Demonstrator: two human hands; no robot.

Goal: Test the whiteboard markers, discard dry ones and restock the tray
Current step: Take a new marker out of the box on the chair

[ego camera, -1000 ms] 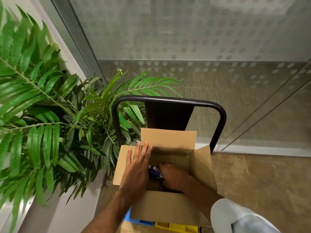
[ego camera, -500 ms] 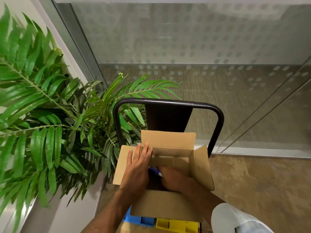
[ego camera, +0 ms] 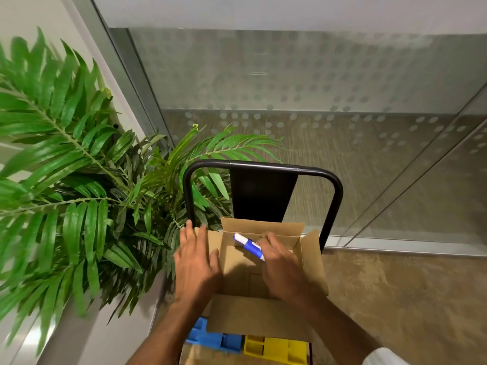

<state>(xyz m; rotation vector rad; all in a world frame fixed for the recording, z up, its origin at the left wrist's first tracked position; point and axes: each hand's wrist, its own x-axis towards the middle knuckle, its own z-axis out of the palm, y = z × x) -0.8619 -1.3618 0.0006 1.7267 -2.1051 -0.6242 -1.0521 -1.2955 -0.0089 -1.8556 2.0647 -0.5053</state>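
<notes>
An open cardboard box sits on a cart in front of me. My right hand holds a white marker with a blue band above the box's opening, its end pointing up and left. My left hand hovers with straight fingers over the box's left flap, whose far end shows past the fingers. What lies deeper in the box is hidden by my hands.
The cart's black handle bar arches behind the box. A blue bin and a yellow bin sit below the box's near side. A large leafy plant crowds the left. A frosted glass wall stands ahead.
My right hand has risen out of the box with the marker, which is now mostly visible. My left hand has lifted a little and shifted left off the flap. The view has tilted.
</notes>
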